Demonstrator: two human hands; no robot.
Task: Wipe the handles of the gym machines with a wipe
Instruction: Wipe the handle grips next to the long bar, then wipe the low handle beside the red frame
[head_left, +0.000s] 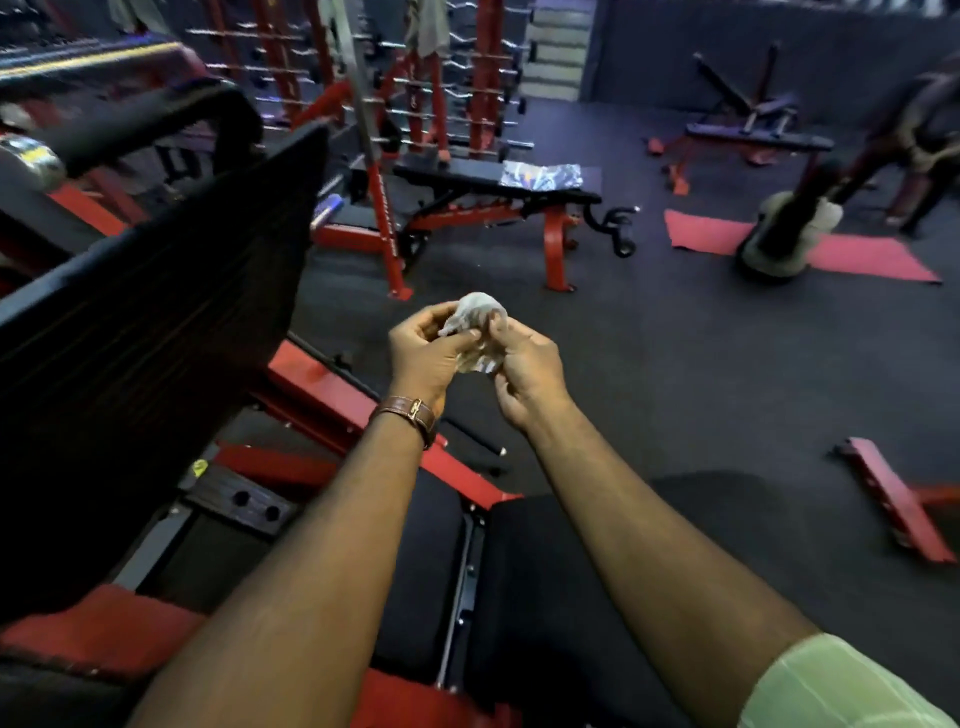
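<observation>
White wipe (475, 332) pinched between left hand (423, 358) and right hand (524, 374), bunched, likely being refolded; no handle within reach of the grip.

Bare forearms, brown leather watch strap (410, 413) on left wrist, pale green sleeve (831, 686)

White wipe (475, 332) crumpled into a wad; held at frame centre, pinched between fingers of both hands

Dark rubber floor (649, 364) fills the frame; red-framed bench (493, 192) at upper centre, red mats (857, 257) at right, barbell rack (415, 78) behind.
</observation>
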